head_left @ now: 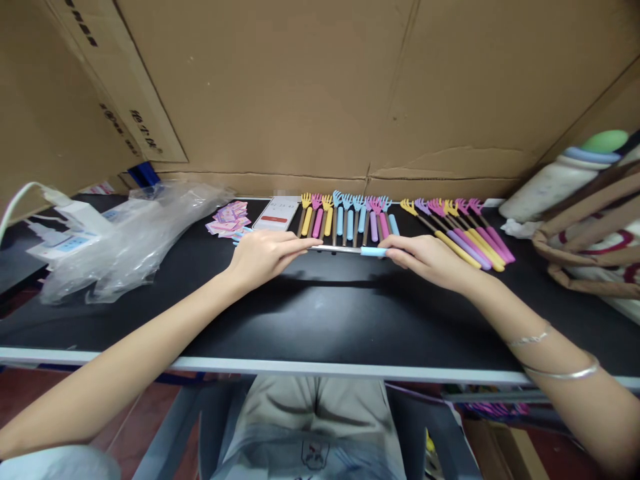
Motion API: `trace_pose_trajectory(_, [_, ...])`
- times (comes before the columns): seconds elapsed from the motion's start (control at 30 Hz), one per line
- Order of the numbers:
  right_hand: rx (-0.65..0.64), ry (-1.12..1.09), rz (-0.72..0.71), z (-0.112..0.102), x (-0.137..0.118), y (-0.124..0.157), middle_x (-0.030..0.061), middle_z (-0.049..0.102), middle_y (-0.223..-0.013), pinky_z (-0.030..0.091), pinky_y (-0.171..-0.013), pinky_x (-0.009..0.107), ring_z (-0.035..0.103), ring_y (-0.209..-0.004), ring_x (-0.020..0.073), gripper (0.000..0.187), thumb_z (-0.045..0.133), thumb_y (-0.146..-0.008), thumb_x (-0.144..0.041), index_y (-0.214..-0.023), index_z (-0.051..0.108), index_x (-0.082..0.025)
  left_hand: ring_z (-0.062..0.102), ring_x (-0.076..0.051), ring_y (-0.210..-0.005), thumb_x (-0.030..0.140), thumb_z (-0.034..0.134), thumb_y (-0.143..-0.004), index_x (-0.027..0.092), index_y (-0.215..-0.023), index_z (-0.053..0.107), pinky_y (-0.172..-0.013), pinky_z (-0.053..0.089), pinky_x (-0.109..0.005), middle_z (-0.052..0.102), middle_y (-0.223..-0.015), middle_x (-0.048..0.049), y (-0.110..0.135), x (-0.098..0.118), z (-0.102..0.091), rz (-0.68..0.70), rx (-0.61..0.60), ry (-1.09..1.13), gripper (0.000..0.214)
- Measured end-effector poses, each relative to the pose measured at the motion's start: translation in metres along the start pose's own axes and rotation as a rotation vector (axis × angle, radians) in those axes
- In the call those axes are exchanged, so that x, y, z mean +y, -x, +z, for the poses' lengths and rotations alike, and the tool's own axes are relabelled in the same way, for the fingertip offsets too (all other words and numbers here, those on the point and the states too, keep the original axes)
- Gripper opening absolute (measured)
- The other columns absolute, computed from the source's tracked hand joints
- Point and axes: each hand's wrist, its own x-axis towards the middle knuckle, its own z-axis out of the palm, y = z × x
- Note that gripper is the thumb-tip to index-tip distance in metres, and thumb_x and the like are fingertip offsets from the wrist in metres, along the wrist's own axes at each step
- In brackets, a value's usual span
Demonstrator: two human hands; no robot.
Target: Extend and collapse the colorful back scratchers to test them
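Between my two hands a light blue back scratcher (373,252) is held level above the table, its metal rod drawn out. My right hand (425,259) is closed on the blue handle. The other end is in my left hand (265,257), with blue claw tips (242,235) showing past its far side. Just behind the rod lies a row of short back scratchers (349,225) in yellow, pink, blue and purple. Right of my right hand is a group of longer back scratchers (463,235) with yellow, purple and pink handles.
Small printed cards (230,220) and a phone (276,213) lie behind my left hand. Clear plastic bags (135,233) and a white charger (83,217) are at the left. A bottle (557,180) and a brown-handled bag (590,247) stand right. Cardboard (280,87) walls the back.
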Motion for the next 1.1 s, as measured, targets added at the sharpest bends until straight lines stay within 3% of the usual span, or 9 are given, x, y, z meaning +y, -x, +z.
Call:
trace_pose_trajectory(0.13, [-0.028,-0.047,-0.004,0.0013,-0.0002,-0.0005,-0.0026,0.053,-0.057,0.034,-0.057,0.024,0.048,-0.051,0.0121,0.036,0.030,-0.095,-0.046,-0.083,0.054,-0.022,0.059,-0.009,-0.059,0.031,0.043,-0.097,0.033,-0.117,0.065,-0.050,0.031,-0.023,0.070,-0.074,0.0036,0.0007,-0.0009,0.0012,0.002,0.018,0.003,0.030])
trace_pose_trajectory(0.33, [-0.009,-0.059,0.019,0.0038,0.0008,-0.0010,-0.0012,0.057,-0.063,0.035,-0.059,0.024,0.051,-0.056,0.0127,0.034,0.035,-0.093,-0.046,-0.091,0.058,-0.021,0.060,-0.011,-0.060,0.030,0.046,-0.096,0.032,-0.113,0.067,-0.051,0.031,-0.024,0.069,-0.072,0.0033,0.0005,0.0012,0.0004,-0.005,0.055,-0.019,0.027])
trace_pose_trajectory(0.57, [0.201,-0.001,0.090,0.0009,0.0002,0.0001,0.0002,0.064,-0.077,0.036,-0.060,0.024,0.054,-0.064,0.0134,0.028,0.050,-0.087,-0.048,-0.094,0.058,-0.022,0.063,-0.012,-0.066,0.032,0.045,-0.096,0.032,-0.112,0.067,-0.052,0.032,-0.025,0.072,-0.081,0.0020,-0.0027,0.0055,-0.0027,-0.095,0.062,-0.025,0.027])
trace_pose_trajectory(0.8, [0.388,-0.060,0.045,0.0008,0.0030,-0.0014,0.0038,0.064,-0.086,0.040,-0.060,0.025,0.055,-0.067,0.0136,0.022,0.056,-0.085,-0.040,-0.095,0.054,-0.020,0.064,-0.015,-0.079,0.033,0.043,-0.098,0.029,-0.111,0.066,-0.069,0.036,-0.030,0.073,-0.093,0.0008,-0.0046,0.0028,-0.0051,-0.192,0.061,0.025,0.027])
trace_pose_trajectory(1.1, [0.274,-0.211,0.045,0.0071,0.0088,-0.0032,0.0015,0.063,-0.077,0.041,-0.059,0.026,0.055,-0.059,0.0122,0.022,0.052,-0.088,-0.041,-0.094,0.052,-0.021,0.061,-0.016,-0.079,0.032,0.045,-0.097,0.030,-0.111,0.067,-0.073,0.034,-0.034,0.074,-0.095,0.0011,-0.0044,-0.0002,-0.0043,-0.192,0.082,0.021,0.026])
